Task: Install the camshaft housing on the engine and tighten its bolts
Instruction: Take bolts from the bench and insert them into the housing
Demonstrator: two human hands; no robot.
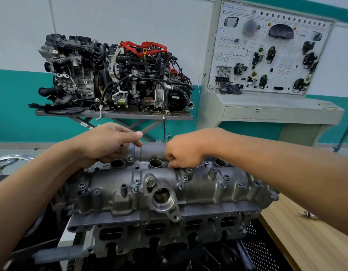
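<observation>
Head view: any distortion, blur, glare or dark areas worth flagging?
Head view: wide-angle bowing bends the display board edges and stretches both forearms; head view lighting is soft and even, no glare on the sharp camshaft housing; left hand and right hand look slightly soft; the area beneath goes dark.

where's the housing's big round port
Head view: the round port sits midway along the near side of the camshaft housing, below the gap between left hand and right hand.

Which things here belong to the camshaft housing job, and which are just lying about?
Job: camshaft housing, its bolts, engine beneath, left hand, right hand, both on the housing.
Lying about: display engine on the stand, training board, small part on the wooden bench.
</observation>
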